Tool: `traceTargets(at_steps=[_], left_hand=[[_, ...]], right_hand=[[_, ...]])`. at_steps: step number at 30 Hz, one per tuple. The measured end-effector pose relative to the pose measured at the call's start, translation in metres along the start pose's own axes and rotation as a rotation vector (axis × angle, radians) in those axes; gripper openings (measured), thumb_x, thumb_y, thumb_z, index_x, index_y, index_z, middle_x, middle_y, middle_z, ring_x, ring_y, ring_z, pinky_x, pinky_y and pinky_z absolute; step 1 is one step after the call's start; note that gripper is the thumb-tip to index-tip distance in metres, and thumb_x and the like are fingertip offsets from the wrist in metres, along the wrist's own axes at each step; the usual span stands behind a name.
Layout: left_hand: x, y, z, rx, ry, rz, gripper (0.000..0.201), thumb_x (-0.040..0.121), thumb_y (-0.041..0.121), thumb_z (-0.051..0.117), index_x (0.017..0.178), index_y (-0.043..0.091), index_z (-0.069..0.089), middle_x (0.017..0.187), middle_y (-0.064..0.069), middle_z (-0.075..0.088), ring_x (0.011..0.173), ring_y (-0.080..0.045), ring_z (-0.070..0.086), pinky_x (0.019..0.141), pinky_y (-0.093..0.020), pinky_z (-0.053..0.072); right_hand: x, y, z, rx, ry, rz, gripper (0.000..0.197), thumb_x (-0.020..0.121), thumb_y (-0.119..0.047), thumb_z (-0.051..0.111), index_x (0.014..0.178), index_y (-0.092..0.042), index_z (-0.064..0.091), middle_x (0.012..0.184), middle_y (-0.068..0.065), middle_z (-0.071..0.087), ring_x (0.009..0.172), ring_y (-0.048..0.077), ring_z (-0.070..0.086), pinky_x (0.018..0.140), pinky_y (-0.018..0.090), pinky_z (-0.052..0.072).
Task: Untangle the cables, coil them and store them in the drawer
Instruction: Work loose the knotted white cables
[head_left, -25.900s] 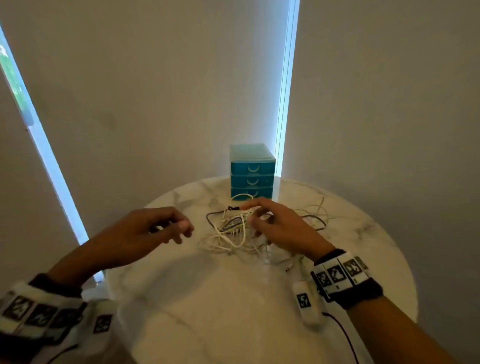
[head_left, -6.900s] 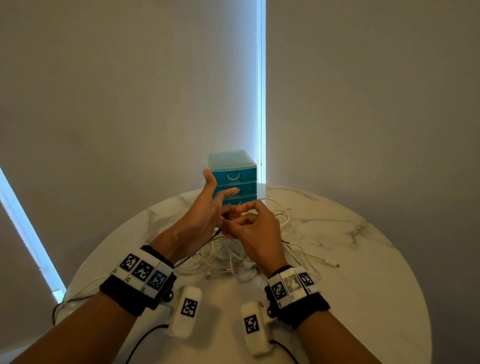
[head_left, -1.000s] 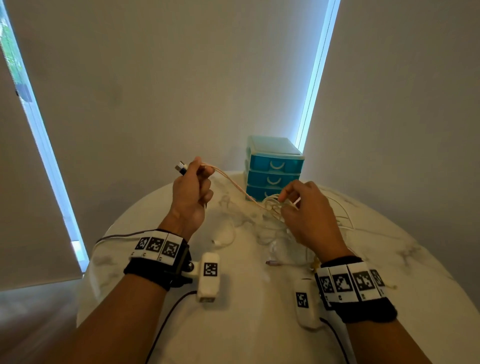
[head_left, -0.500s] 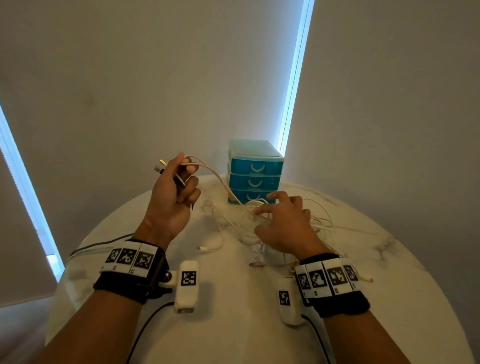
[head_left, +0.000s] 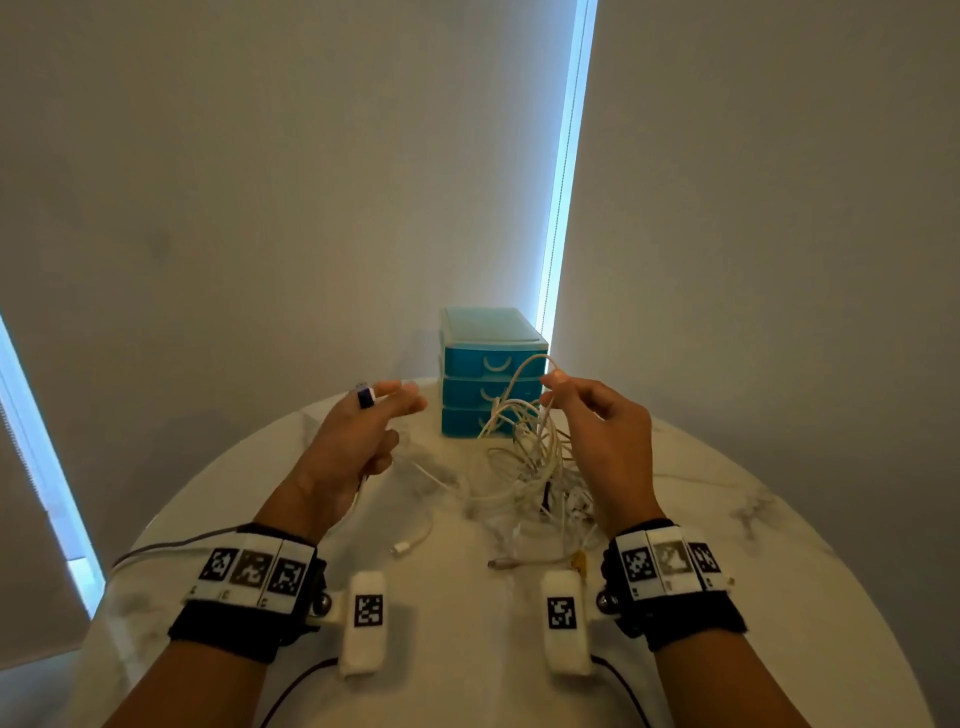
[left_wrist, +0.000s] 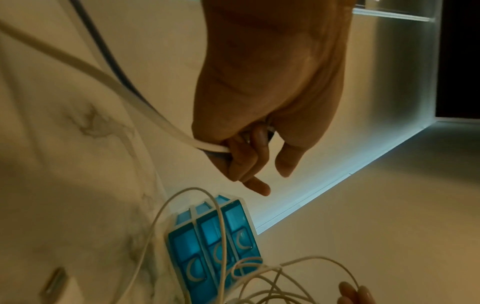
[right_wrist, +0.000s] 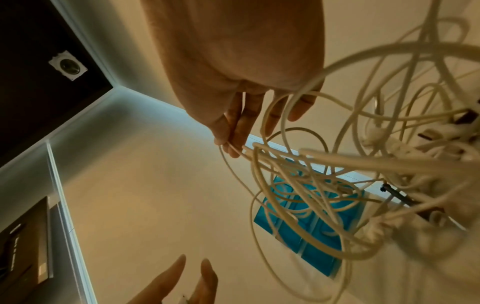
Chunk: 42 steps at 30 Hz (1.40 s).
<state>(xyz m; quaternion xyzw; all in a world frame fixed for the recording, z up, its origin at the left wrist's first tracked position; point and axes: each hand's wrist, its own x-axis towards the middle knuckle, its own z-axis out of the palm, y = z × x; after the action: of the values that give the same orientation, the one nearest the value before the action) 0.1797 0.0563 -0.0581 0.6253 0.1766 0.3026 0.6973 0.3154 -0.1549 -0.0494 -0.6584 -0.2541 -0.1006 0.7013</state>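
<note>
A tangle of white cables (head_left: 524, 467) lies on the round marble table (head_left: 467, 675), in front of a blue three-drawer unit (head_left: 491, 374) with all drawers shut. My left hand (head_left: 379, 410) is raised left of the tangle. Its lower fingers curl round a white cable (left_wrist: 145, 107), and a dark plug (head_left: 365, 396) sticks up by the straight upper fingers. My right hand (head_left: 556, 387) pinches a thin cable loop (head_left: 519, 374) between thumb and forefinger, lifted above the heap in front of the drawers. The right wrist view shows that pinch (right_wrist: 231, 144) and several strands hanging below.
Two loose cable ends lie on the table near me, a white plug (head_left: 400, 548) and a pinkish one (head_left: 498, 563). A grey lead (head_left: 171, 545) runs off the table's left edge. Walls with bright window slits stand close behind the drawer unit.
My left hand has dropped lower and moved toward the middle, its upper fingers now straightened. My right hand has left the heap and lifted a cable loop up in front of the drawers.
</note>
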Motion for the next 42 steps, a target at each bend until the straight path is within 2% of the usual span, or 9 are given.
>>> traceTargets(at_steps=[4, 8, 12, 19, 21, 24, 32, 38, 42], left_hand=[[-0.004, 0.001, 0.0, 0.234, -0.043, 0.108, 0.021, 0.102, 0.027, 0.071, 0.123, 0.029, 0.069, 0.068, 0.015, 0.062, 0.048, -0.004, 0.04, 0.046, -0.022, 0.032], [-0.011, 0.002, 0.01, 0.387, -0.033, 0.139, 0.016, 0.097, 0.035, 0.076, 0.111, 0.026, 0.077, 0.092, 0.013, 0.076, 0.056, 0.009, 0.06, 0.047, -0.009, 0.039], [-0.02, 0.003, 0.022, 0.484, -0.16, 0.121, 0.029, 0.091, 0.055, 0.076, 0.1, 0.029, 0.082, 0.097, 0.018, 0.08, 0.074, 0.014, 0.068, 0.066, -0.015, 0.047], [-0.016, -0.005, 0.031, 0.476, -0.063, 0.244, 0.03, 0.093, 0.051, 0.077, 0.086, 0.022, 0.082, 0.091, 0.004, 0.081, 0.094, -0.014, 0.075, 0.087, -0.04, 0.055], [-0.014, 0.0, 0.024, 0.382, 0.026, 0.272, 0.033, 0.093, 0.049, 0.077, 0.086, 0.018, 0.082, 0.079, 0.002, 0.077, 0.075, -0.018, 0.071, 0.072, -0.042, 0.054], [-0.009, 0.011, 0.013, -0.024, 0.059, 0.222, 0.03, 0.095, 0.041, 0.077, 0.093, 0.012, 0.082, 0.081, -0.001, 0.066, 0.05, -0.008, 0.034, 0.047, -0.023, 0.027], [-0.004, 0.009, 0.01, -0.351, 0.048, 0.037, 0.028, 0.087, 0.045, 0.076, 0.097, 0.019, 0.078, 0.099, 0.004, 0.071, 0.046, -0.005, 0.024, 0.044, -0.02, 0.019], [-0.003, 0.004, 0.012, -0.313, 0.065, -0.027, 0.035, 0.087, 0.047, 0.078, 0.1, 0.015, 0.08, 0.056, 0.009, 0.052, 0.047, -0.006, 0.022, 0.044, -0.022, 0.02], [-0.005, 0.001, 0.017, -0.269, 0.058, -0.047, 0.041, 0.097, 0.04, 0.072, 0.117, 0.005, 0.076, 0.062, 0.01, 0.063, 0.044, -0.004, 0.024, 0.043, -0.022, 0.019]], right_hand=[[0.0, -0.009, -0.003, 0.09, -0.023, 0.005, 0.023, 0.101, -0.035, 0.074, 0.091, -0.017, 0.083, 0.088, -0.005, 0.081, 0.095, 0.004, 0.074, 0.094, 0.029, 0.052], [-0.002, -0.015, -0.004, 0.124, -0.062, -0.004, 0.02, 0.101, -0.034, 0.073, 0.098, -0.017, 0.083, 0.092, -0.005, 0.081, 0.099, 0.0, 0.072, 0.094, 0.025, 0.048], [-0.003, -0.018, -0.003, 0.126, -0.103, -0.022, 0.023, 0.102, -0.036, 0.071, 0.096, -0.017, 0.083, 0.096, -0.008, 0.082, 0.105, -0.001, 0.072, 0.097, 0.027, 0.049], [-0.005, -0.016, 0.002, 0.112, -0.14, -0.077, 0.017, 0.104, -0.035, 0.068, 0.107, -0.022, 0.078, 0.095, -0.005, 0.082, 0.106, 0.0, 0.072, 0.1, 0.027, 0.051], [-0.002, -0.011, 0.001, 0.089, -0.106, -0.068, 0.019, 0.105, -0.03, 0.068, 0.123, -0.026, 0.066, 0.092, -0.001, 0.082, 0.099, -0.005, 0.072, 0.093, 0.02, 0.047], [0.0, -0.005, 0.0, 0.019, -0.175, -0.092, 0.016, 0.109, -0.015, 0.058, 0.118, -0.025, 0.066, 0.096, -0.004, 0.078, 0.091, -0.003, 0.07, 0.084, 0.021, 0.045], [-0.027, -0.009, 0.029, -0.22, -0.522, -0.278, 0.023, 0.1, -0.023, 0.075, 0.121, -0.03, 0.067, 0.116, -0.015, 0.064, 0.097, 0.001, 0.06, 0.081, 0.012, 0.049], [-0.031, -0.013, 0.033, -0.138, -0.511, -0.417, 0.034, 0.087, -0.044, 0.079, 0.118, -0.045, 0.064, 0.114, -0.007, 0.062, 0.08, 0.005, 0.055, 0.071, 0.014, 0.049], [-0.029, -0.009, 0.034, -0.089, -0.491, -0.438, 0.021, 0.092, -0.033, 0.08, 0.112, -0.027, 0.081, 0.108, -0.006, 0.061, 0.087, 0.009, 0.057, 0.073, 0.015, 0.047]])
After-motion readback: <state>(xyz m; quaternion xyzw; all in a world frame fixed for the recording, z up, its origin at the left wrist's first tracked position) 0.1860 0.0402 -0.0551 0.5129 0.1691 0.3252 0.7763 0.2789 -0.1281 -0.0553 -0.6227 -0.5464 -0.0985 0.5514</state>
